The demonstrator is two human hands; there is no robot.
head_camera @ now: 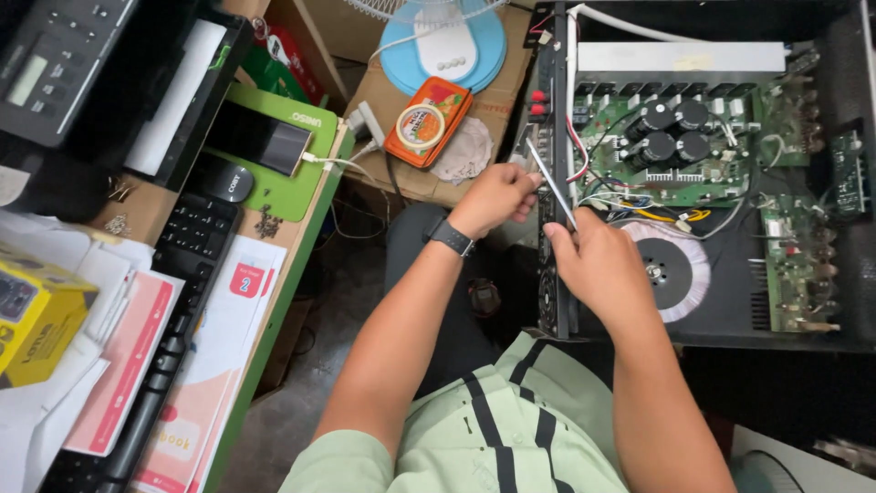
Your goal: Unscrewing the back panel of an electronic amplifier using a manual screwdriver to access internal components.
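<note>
I had both hands together at the rear panel of the opened amplifier, which lay at two o'clock from my lap. My right hand was clamped on a thin metal tool, its tip angled toward eleven o'clock. My left hand pinched the panel edge just beside that tip; I could not tell whether it gripped a small part.

I judged the risks plain: the tip could slip into the loose wires at three o'clock, or skid onto the green circuit board and nick the black capacitors.
</note>
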